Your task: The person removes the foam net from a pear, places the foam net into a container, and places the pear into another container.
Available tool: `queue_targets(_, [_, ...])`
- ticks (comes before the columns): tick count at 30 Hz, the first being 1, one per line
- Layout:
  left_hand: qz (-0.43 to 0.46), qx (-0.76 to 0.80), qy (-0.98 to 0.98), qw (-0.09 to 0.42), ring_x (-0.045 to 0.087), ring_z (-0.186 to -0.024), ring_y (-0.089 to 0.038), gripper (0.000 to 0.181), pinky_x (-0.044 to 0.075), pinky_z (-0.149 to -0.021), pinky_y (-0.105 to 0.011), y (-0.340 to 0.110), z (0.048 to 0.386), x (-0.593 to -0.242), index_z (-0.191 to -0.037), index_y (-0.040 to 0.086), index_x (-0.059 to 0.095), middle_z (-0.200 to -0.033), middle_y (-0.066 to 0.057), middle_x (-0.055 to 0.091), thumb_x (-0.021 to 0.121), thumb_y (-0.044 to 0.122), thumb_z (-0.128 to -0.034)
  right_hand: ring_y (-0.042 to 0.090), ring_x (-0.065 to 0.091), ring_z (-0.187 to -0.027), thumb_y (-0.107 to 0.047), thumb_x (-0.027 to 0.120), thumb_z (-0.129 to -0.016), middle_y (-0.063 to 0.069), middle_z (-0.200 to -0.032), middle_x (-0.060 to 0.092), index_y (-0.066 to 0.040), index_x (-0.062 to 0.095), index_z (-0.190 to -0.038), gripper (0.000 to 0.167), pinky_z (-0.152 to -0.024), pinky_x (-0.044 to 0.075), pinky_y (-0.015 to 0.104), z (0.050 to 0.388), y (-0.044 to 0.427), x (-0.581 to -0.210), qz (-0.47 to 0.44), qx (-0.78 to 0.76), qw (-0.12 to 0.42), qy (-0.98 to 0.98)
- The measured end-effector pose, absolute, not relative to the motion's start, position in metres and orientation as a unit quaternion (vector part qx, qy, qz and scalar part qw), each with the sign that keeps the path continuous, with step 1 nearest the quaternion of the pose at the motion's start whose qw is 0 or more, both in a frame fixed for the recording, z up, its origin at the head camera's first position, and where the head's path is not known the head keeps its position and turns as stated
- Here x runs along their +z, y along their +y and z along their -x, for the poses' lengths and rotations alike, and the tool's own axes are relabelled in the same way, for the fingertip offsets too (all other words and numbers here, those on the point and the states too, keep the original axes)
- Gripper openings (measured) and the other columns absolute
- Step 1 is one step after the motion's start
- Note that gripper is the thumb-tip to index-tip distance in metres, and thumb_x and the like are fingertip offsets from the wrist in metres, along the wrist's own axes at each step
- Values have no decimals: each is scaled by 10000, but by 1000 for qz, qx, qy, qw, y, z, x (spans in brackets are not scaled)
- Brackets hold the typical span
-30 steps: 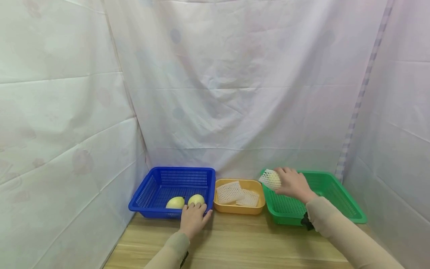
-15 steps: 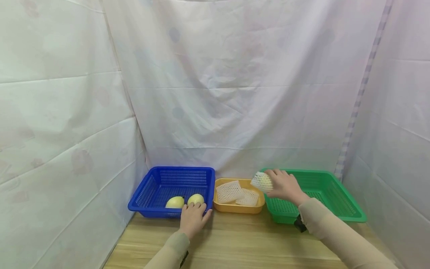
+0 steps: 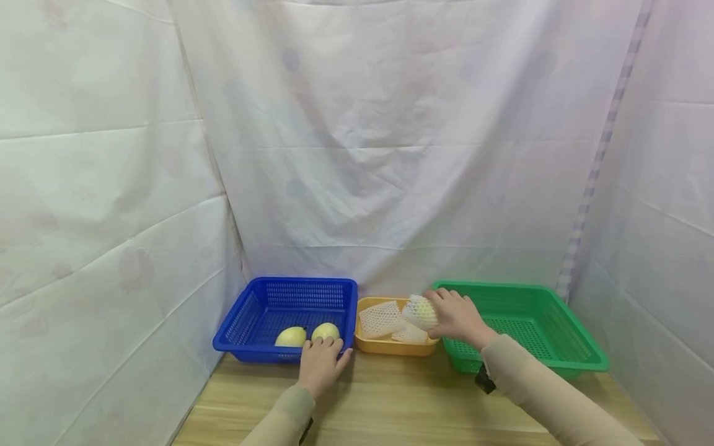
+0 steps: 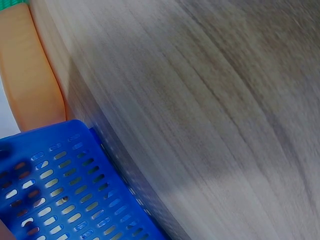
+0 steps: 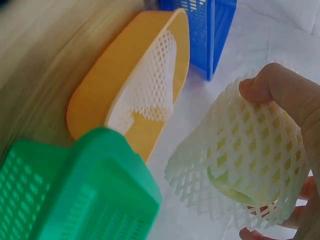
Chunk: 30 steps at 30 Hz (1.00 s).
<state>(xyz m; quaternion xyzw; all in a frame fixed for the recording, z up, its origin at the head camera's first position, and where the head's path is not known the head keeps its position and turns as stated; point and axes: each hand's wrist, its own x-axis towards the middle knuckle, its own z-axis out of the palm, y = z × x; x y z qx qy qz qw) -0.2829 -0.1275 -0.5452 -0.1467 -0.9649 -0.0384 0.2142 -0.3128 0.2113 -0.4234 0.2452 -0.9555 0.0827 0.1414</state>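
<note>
My right hand (image 3: 454, 316) holds a pale yellow pear (image 5: 235, 192) wrapped in a white foam net sleeve (image 5: 192, 165), above the right end of the yellow tray (image 3: 397, 348). In the right wrist view, the sleeve's loose end sticks out past the pear. My left hand (image 3: 320, 365) grips the front rim of the blue basket (image 3: 253, 354), its fingers over the edge. Two bare pears lie inside: one pear (image 3: 291, 337) at left, the other pear (image 3: 326, 331) just beyond my left fingertips. Whether the fingertips touch it, I cannot tell.
Two flat foam nets, one a left net (image 3: 381, 319), lie in the yellow tray between the baskets. A green basket (image 3: 521, 294) stands at right. All three containers sit on a wooden table (image 3: 390, 396), with a white cloth (image 3: 357, 155) hanging behind.
My right hand has moved left and slightly down with the netted pear, from over the green basket to over the yellow tray. My left hand has stayed on the blue basket's rim.
</note>
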Motion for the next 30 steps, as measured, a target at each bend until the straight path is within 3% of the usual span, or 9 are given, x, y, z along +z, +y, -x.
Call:
queue_targets(8, [143,-40,-967,208,459,-734,-204,318,357,-684,-420,-126,282,-544,-836,237,567,-768,47,512,493,519,-965,307,562,-959,-398,864,-645,91,-1184,575,-133,510,-1354,836,-702,465,523,309,198,-431,-264,82,136,-951])
queue_targets(16, [145,-38,-966,209,457,-736,-196,358,357,-691,-411,-126,281,-543,-845,244,567,-771,57,509,439,551,-977,307,558,-1023,-412,856,-656,78,-1251,561,-186,510,-1349,807,-764,461,540,303,186,-441,-272,90,120,-950])
queue_targets(30, [147,-44,-965,211,431,-707,-194,328,338,-674,-395,-126,280,-543,-818,238,538,-748,58,474,479,522,-972,292,553,-1045,-377,824,-603,70,-1243,556,-167,524,-1343,826,-787,461,538,299,169,-467,-297,94,110,-944])
